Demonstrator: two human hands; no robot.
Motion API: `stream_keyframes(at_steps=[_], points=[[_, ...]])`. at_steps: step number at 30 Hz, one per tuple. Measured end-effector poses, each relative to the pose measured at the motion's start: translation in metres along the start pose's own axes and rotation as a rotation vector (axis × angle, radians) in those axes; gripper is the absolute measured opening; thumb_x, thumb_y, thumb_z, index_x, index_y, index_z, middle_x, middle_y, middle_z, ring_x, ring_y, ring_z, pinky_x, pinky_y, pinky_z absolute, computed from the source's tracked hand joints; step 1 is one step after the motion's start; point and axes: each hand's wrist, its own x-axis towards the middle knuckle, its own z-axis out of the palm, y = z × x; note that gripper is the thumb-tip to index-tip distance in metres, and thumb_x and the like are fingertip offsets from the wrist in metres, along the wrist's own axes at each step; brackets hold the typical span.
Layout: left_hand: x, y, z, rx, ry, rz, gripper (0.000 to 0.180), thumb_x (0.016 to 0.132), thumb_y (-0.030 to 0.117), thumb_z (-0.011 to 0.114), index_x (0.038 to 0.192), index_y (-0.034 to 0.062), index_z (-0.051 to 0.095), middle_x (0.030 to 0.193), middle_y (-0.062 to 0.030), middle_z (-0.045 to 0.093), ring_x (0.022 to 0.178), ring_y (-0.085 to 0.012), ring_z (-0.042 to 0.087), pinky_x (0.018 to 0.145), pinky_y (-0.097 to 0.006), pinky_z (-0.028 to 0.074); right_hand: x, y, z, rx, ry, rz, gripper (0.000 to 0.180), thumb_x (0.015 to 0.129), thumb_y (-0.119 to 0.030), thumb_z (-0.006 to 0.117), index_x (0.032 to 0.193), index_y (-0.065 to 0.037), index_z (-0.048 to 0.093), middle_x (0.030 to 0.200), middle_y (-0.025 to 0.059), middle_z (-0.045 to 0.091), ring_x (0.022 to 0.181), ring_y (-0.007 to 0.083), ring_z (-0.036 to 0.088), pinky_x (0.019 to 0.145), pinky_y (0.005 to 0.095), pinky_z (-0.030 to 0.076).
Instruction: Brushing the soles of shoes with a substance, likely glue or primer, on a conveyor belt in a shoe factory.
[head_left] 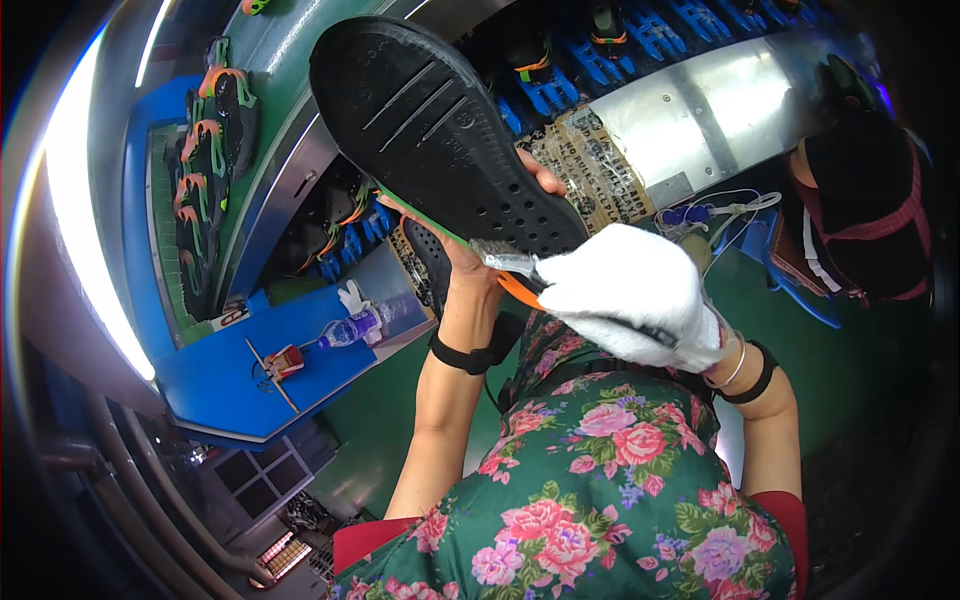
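Dressed in a green floral apron (560,480) with red sleeves (375,543). With the bare left hand (465,257), holding up a black shoe sole (430,130) in front of the body, grooved toward its rounded upper end and pierced with small holes lower down; fingers (540,172) showing past its right edge. With the white-gloved right hand (630,295), keeping a narrow grip on a small brush (512,262), bristles at the lower left edge of the sole; cannot tell whether touching. Just below the brush, an orange strip (521,291), partly hidden. Just beyond the left wrist, a second black perforated sole (428,262). Farther left, on a blue table (220,390), a clear purple-tinted bottle (350,328), a white glove (355,298) and a small red container (287,360). To the right, a white cord (735,207). Farther still, taped cardboard (590,165) beside a metal panel (700,110), blue racks (655,35) above, and, far left, a row of black-and-orange shoe parts (198,185).
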Motion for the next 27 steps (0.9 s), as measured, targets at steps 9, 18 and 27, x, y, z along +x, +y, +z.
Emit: stream_keyframes(at_steps=[9, 18, 27], points=[[0.004, 0.01, 0.003, 0.076, -0.077, 0.007, 0.075, 0.092, 0.062, 0.068, 0.123, -0.0047, 0.055, 0.107, -0.0235, 0.066, 0.112, -0.0399, 0.066, 0.093, -0.05, 0.06, 0.0, -0.004, -0.004, 0.101, -0.004, 0.114, 0.02, 0.073, 0.0, 0.083, 0.092, -0.007, 0.08, 0.099, 0.0134, 0.078, 0.083, 0.0274, 0.074, 0.075, 0.0368, 0.057], [0.009, 0.012, 0.008, 0.103, -0.007, 0.019, 0.1, 0.083, 0.086, 0.057, 0.118, -0.0081, 0.061, 0.101, -0.0234, 0.069, 0.099, -0.0363, 0.07, 0.089, -0.047, 0.06, -0.002, 0.001, -0.008, 0.168, -0.003, 0.158, 0.023, 0.076, -0.002, 0.083, 0.098, -0.006, 0.08, 0.099, 0.0115, 0.078, 0.085, 0.0274, 0.074, 0.075, 0.0366, 0.058], [0.018, 0.021, 0.0, 0.083, -0.115, 0.036, 0.058, 0.097, 0.045, 0.069, 0.119, -0.0078, 0.057, 0.106, -0.0276, 0.068, 0.112, -0.0425, 0.067, 0.096, -0.047, 0.058, -0.003, 0.004, -0.013, 0.177, 0.007, 0.253, 0.021, 0.076, -0.001, 0.083, 0.096, -0.008, 0.079, 0.096, 0.0098, 0.077, 0.084, 0.0263, 0.074, 0.075, 0.0362, 0.058]])
